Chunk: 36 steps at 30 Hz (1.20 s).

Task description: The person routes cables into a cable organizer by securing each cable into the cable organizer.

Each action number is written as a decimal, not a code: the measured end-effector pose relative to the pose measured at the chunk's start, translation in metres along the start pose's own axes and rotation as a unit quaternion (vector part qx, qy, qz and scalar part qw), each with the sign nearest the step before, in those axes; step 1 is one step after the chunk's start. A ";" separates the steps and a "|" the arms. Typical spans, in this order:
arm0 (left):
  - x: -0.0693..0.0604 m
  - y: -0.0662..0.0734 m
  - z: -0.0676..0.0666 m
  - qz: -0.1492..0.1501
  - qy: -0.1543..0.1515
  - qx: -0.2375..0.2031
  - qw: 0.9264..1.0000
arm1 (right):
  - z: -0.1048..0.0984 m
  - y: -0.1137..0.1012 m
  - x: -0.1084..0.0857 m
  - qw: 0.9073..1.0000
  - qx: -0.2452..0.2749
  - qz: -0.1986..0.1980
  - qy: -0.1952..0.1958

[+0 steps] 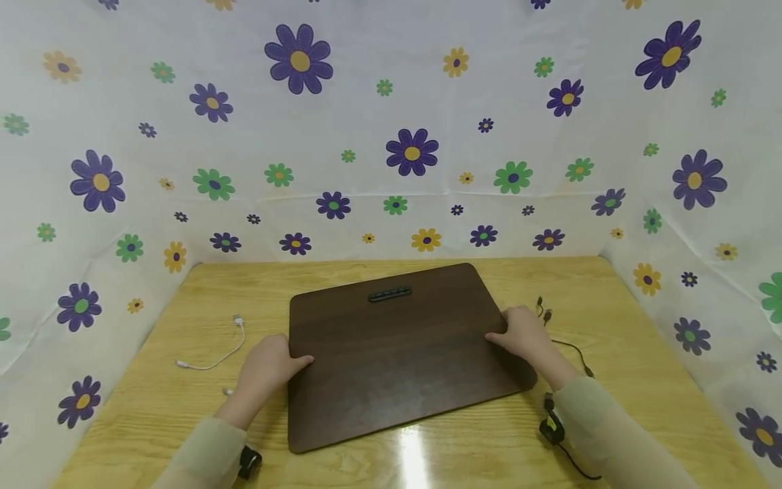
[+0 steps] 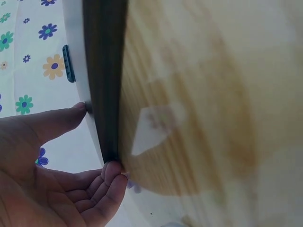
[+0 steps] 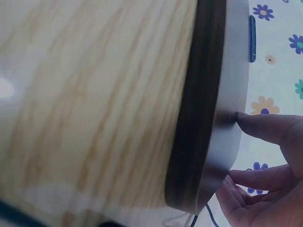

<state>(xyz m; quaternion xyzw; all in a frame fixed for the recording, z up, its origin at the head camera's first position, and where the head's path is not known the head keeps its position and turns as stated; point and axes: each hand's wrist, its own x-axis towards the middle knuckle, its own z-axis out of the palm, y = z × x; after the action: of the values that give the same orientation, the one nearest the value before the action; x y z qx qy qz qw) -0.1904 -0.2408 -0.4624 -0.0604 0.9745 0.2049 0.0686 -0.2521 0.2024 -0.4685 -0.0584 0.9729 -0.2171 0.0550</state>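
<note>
A dark brown wooden board (image 1: 391,367) with rounded corners is held by both hands over the table, turned slightly so its right side lies farther back. My left hand (image 1: 265,367) grips the left edge, thumb on top and fingers beneath. At the opposite edge my right hand (image 1: 528,339) has its thumb on the upper face. The wrist views show the board's thick edge (image 2: 105,80) between the left thumb and fingers, and the right thumb (image 3: 265,126) against its face. A small dark strip with ridges (image 1: 389,294) is on the board near its far edge.
A short white cable (image 1: 210,368) lies left of the board on the light wood table (image 1: 153,421). Black cables with plugs (image 1: 589,372) lie to the right, partly behind the right arm. Flower-printed cloth (image 1: 342,122) encloses the table at the back and sides.
</note>
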 end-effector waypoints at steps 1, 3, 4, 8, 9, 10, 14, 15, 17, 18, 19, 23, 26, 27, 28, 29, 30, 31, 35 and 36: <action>0.001 0.000 0.000 0.002 0.000 -0.004 1.000 | 0.000 0.001 -0.001 1.000 0.006 0.001 -0.002; 0.003 0.000 0.000 0.003 -0.001 -0.008 1.000 | 0.000 0.002 -0.004 1.000 0.016 0.004 -0.003; 0.005 0.000 0.000 0.003 -0.002 -0.010 1.000 | 0.000 0.003 -0.005 1.000 0.020 0.003 -0.004; 0.011 0.000 -0.002 -0.001 -0.001 -0.016 1.000 | 0.001 0.004 -0.011 1.000 0.030 0.001 -0.002; 0.013 0.000 -0.002 -0.002 -0.002 -0.017 1.000 | 0.001 0.005 -0.013 1.000 0.031 0.001 0.000; 0.014 0.001 -0.003 -0.003 -0.001 -0.019 1.000 | 0.001 0.005 -0.014 0.999 0.035 0.002 0.000; 0.021 0.000 -0.003 -0.009 0.000 -0.025 1.000 | 0.000 0.006 -0.019 0.999 0.038 0.004 0.000; 0.022 0.000 -0.003 -0.009 0.001 -0.027 1.000 | -0.001 0.006 -0.020 0.999 0.040 0.005 -0.002; 0.025 0.000 -0.002 -0.010 0.002 -0.030 1.000 | -0.001 0.006 -0.022 0.999 0.041 0.010 -0.007; 0.027 0.000 -0.002 -0.011 0.002 -0.031 0.999 | -0.002 0.007 -0.023 0.999 0.042 0.011 -0.008; 0.028 0.000 -0.003 -0.010 0.003 -0.032 0.999 | -0.002 0.007 -0.024 0.999 0.042 0.013 -0.009; 0.033 0.002 -0.003 -0.007 0.007 -0.032 0.999 | -0.004 0.007 -0.028 0.999 0.039 0.017 -0.011; 0.035 0.003 -0.004 -0.006 0.006 -0.031 0.999 | -0.004 0.006 -0.030 0.999 0.034 0.018 -0.012; 0.036 0.003 -0.005 -0.005 0.005 -0.030 1.000 | -0.004 0.007 -0.030 0.999 0.032 0.018 -0.013; 0.036 0.004 -0.005 -0.005 0.004 -0.029 1.000 | -0.004 0.007 -0.031 0.999 0.031 0.018 -0.012; 0.036 0.005 -0.005 -0.005 0.004 -0.028 1.000 | -0.005 0.007 -0.031 0.999 0.028 0.018 -0.012; 0.036 0.005 -0.006 -0.005 0.004 -0.026 1.000 | -0.005 0.006 -0.032 0.999 0.028 0.020 -0.012; 0.036 0.006 -0.006 -0.006 0.004 -0.025 1.000 | -0.004 0.006 -0.032 0.999 0.027 0.021 -0.012; 0.037 0.007 -0.006 -0.006 0.005 -0.018 1.000 | -0.005 0.006 -0.034 0.999 0.024 0.022 -0.012; 0.038 0.008 -0.006 -0.007 0.006 -0.018 1.000 | -0.005 0.005 -0.035 0.999 0.023 0.021 -0.011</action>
<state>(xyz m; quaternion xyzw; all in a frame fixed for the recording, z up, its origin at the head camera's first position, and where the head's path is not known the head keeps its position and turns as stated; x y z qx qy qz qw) -0.2293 -0.2394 -0.4604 -0.0695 0.9707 0.2212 0.0633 -0.2189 0.2143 -0.4632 -0.0392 0.9678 -0.2379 0.0720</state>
